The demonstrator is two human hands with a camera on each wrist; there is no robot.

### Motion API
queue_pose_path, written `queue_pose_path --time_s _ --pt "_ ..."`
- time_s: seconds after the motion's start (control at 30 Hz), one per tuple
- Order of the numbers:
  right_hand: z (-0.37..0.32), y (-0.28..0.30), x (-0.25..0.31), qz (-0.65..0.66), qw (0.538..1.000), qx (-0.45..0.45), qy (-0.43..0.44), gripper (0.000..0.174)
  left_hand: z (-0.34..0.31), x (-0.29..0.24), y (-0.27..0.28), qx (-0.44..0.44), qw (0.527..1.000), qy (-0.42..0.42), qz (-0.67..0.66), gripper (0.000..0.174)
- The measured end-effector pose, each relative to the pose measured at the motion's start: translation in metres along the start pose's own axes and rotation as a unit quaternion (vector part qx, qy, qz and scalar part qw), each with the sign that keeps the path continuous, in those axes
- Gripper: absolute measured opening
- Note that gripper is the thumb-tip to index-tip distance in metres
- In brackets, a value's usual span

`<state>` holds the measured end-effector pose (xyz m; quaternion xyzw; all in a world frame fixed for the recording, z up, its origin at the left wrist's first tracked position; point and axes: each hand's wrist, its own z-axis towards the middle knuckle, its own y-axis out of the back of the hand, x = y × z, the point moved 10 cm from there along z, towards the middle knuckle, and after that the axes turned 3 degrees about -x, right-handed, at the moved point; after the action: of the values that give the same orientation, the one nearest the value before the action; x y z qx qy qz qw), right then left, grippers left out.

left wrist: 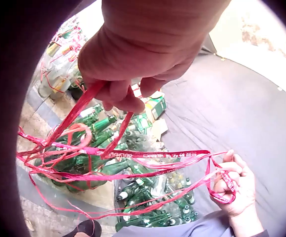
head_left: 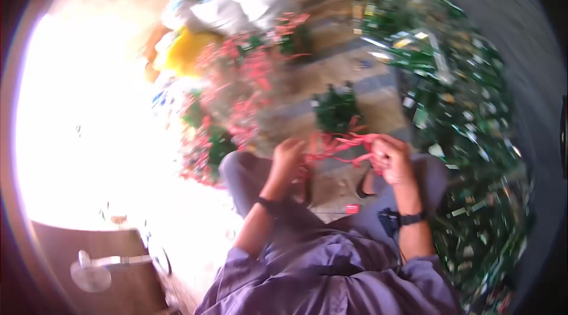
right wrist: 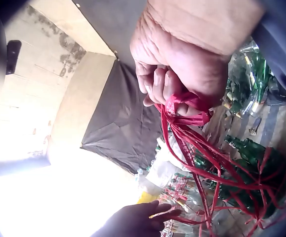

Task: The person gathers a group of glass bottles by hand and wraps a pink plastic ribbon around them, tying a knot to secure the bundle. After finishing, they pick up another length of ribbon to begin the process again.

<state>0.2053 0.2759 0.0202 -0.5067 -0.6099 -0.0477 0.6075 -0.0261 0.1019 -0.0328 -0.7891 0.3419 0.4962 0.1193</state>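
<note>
Gripping red cord, left hand and right hand are both curled. Its slack loops could tangle — or snag nearby green bottles.

Head view: white glare at left, dark curved corners, red strapping motion-blurred; wrist views sharper.

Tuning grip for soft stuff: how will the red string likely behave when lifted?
The red string is probably floppy: loose strands curve and sag between the left hand and right hand. Likely light, as the strands look thin. Apt to tangle or snag, since several cross each other near the green bottles.
</note>
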Motion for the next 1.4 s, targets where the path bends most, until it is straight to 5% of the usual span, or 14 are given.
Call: queue_pose_path --time_s 0.13,0.27,1.4 --pt "0.017 -0.008 -0.016 0.0 1.0 0.03 0.003 0.02 0.025 -0.001 0.028 -0.008 0.971 -0.209 0.115 0.026" --pt "0.012 0.007 -0.021 0.02 0.999 0.019 -0.022 0.018 -0.005 -0.018 0.014 0.016 0.995 -0.064 -0.077 0.023" --pt "0.004 0.003 -0.002 0.047 0.998 0.023 -0.019 0.022 -0.035 -0.025 -0.022 0.082 0.994 -0.052 -0.055 0.017"
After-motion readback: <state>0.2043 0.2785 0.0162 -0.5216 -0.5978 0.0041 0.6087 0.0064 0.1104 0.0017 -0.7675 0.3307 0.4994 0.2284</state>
